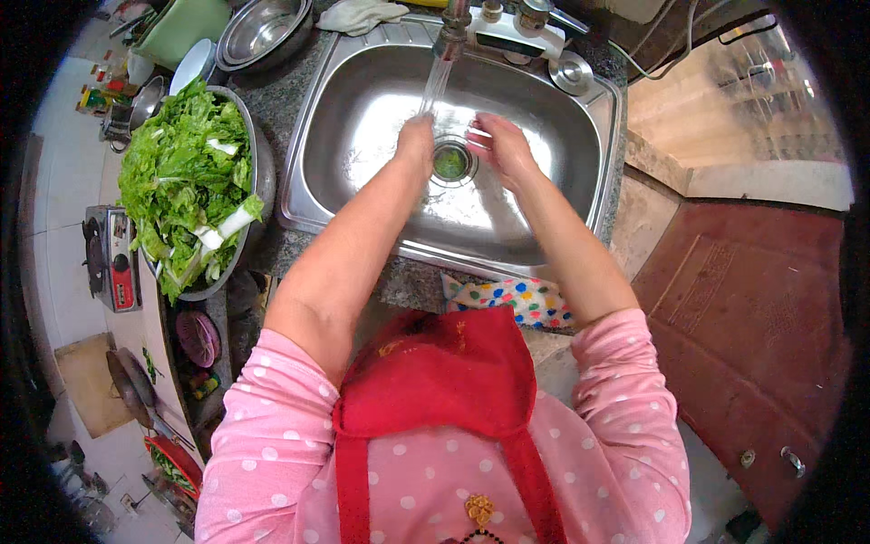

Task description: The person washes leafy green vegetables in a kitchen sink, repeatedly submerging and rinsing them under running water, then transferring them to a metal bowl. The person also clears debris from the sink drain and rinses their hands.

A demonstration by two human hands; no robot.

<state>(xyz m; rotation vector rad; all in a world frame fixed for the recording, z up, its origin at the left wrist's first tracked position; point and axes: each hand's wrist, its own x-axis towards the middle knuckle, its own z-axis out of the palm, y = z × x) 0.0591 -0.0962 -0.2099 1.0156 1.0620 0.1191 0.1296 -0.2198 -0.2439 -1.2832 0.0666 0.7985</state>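
Water runs from the faucet (452, 34) into a stainless steel sink (360, 129). My left hand (416, 141) is under the stream, seen edge-on; its fingers are blurred and partly hidden. To its right, my right hand (504, 146) is over the basin with slightly curled, parted fingers and nothing in them. Between and below the hands is the drain (450, 162), with green bits in it. Left of the sink, a large metal basin (262, 177) is heaped with leafy green vegetables (187, 177), some with thick white stalks.
Metal bowls (264, 34) and a white cloth (362, 15) lie behind the sink's left side. A round metal sink strainer or lid (571, 73) rests at the back right corner. A dotted cloth (510, 299) lies along the front counter edge. A portable stove (112, 258) stands far left.
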